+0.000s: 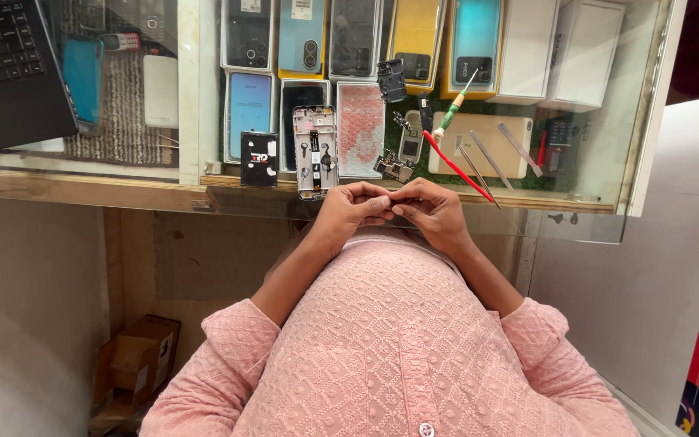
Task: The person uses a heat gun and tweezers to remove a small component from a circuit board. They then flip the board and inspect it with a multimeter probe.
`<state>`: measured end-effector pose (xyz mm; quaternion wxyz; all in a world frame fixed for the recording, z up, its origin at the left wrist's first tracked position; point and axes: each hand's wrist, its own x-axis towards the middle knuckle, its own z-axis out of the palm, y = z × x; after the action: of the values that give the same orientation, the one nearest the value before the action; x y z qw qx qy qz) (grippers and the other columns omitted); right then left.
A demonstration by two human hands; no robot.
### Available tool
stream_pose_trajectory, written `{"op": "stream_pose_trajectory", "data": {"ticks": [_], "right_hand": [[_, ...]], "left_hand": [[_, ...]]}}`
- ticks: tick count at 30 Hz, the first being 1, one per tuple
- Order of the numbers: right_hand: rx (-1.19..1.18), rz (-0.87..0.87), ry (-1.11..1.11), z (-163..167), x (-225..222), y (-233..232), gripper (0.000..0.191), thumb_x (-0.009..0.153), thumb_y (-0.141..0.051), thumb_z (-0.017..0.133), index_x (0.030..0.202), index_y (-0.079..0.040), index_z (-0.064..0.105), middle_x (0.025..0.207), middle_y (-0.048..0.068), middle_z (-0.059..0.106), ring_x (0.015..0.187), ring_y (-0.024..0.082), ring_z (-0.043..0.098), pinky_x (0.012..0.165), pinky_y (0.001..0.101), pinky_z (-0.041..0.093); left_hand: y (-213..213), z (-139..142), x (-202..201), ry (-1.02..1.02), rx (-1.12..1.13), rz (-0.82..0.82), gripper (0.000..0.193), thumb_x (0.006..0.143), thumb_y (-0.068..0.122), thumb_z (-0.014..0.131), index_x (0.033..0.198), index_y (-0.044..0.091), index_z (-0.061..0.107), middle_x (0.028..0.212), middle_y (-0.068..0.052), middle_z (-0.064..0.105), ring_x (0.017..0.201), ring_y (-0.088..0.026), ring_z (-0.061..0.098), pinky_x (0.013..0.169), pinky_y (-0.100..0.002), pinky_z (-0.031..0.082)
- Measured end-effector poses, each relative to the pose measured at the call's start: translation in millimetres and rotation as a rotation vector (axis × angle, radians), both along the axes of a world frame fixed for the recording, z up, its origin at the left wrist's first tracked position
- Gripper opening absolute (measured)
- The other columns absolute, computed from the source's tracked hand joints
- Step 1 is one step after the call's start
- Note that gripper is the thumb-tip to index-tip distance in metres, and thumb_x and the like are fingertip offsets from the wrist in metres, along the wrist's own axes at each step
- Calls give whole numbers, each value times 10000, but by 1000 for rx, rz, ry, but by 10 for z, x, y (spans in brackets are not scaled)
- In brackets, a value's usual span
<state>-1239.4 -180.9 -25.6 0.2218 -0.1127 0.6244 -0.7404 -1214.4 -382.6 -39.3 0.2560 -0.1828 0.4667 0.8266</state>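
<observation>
Glass counter (204,174) with a wooden front edge, phones and phone boxes shelved beneath the glass; concrete floor below, a cardboard box (135,364) at lower left. I note a black laptop (6,69) at the counter's upper left corner. Both hands sit together at the near edge of the counter, just above the pink shirt (390,340). Left hand (353,209): fingers curled inward, tips pinched toward the right hand. Right hand (429,209): fingers likewise curled, thumb and forefinger meeting the left hand's tips. A very small part (387,202) appears to be gripped between the two sets of fingertips; I cannot tell what it is, too small and mostly hidden. Just beyond the left hand on the glass lies an opened phone frame (315,151), face up, insides showing. To its left, a small black square card (259,159). Near the right hand: a loose circuit board (394,168), a red-handled tool (451,165), a green-and-white screwdriver (455,105), and metal tweezers (487,162) lying apart from one another.
</observation>
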Motion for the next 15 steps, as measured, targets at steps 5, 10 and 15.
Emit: {"op": "stream_pose_trajectory", "data": {"ticks": [5,10,15], "right_hand": [[-50,3,-94,10,-58,49,247,899,83,735,1142,43,711,1109,81,678,1039,132,682,950,273,577],[-15,72,-30,94,-119,100,259,882,87,743,1134,35,721,1122,90,670,1037,141,690,929,272,585],[348,161,221,164,-161,149,181,853,2,800,1026,19,750,979,61,700,904,125,687,805,240,555]], "left_hand": [[40,45,-37,35,-14,-2,221,935,101,733,1123,-15,715,932,-121,772,831,-164,765,749,-282,635],[55,40,-43,77,-16,-31,242,933,73,732,1151,-24,691,954,-122,778,844,-170,772,753,-281,626],[79,20,-49,58,-78,-87,280,933,68,705,1199,-10,664,931,-123,780,812,-172,770,720,-264,609]]}}
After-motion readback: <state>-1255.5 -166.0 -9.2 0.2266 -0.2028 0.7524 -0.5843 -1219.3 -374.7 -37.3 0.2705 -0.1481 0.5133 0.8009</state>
